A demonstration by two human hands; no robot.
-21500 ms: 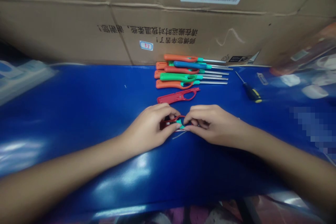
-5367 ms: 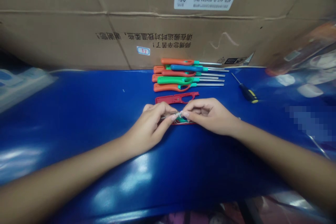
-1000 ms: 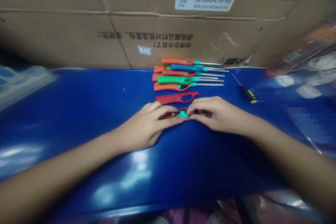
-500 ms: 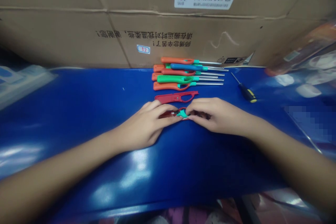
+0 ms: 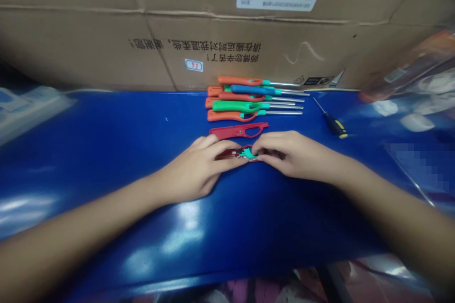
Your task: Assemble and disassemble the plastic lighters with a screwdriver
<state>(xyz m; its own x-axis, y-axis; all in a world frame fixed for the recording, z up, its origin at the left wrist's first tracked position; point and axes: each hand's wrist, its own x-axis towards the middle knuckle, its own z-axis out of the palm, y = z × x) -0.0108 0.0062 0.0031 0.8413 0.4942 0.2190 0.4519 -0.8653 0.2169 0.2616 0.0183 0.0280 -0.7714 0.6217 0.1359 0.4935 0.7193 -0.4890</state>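
Note:
Between my hands lies a red lighter half-shell [image 5: 227,155] with inner parts showing, among them a turquoise trigger piece [image 5: 248,153]. My left hand [image 5: 199,168] grips the shell's left part, thumb on the near side and fingers on the far side. At the trigger end, my right hand [image 5: 284,151] is closed in a pinch on the turquoise piece; its fingers partly hide the shell's right end. Just beyond them rests a loose red shell half [image 5: 238,131] with a loop-shaped opening, close to my left knuckles.
Several long-nosed lighters [image 5: 236,106] in orange, blue, red and green are piled behind the loose shell. To their right lies a black and yellow screwdriver [image 5: 334,125]. A large cardboard box [image 5: 106,52] stands along the back of the blue table [image 5: 106,142]. Plastic bags [image 5: 419,99] are at right.
Hardly anything differs. The fingers of my right hand have shifted very slightly at the turquoise piece, while my left hand keeps its grip on the shell.

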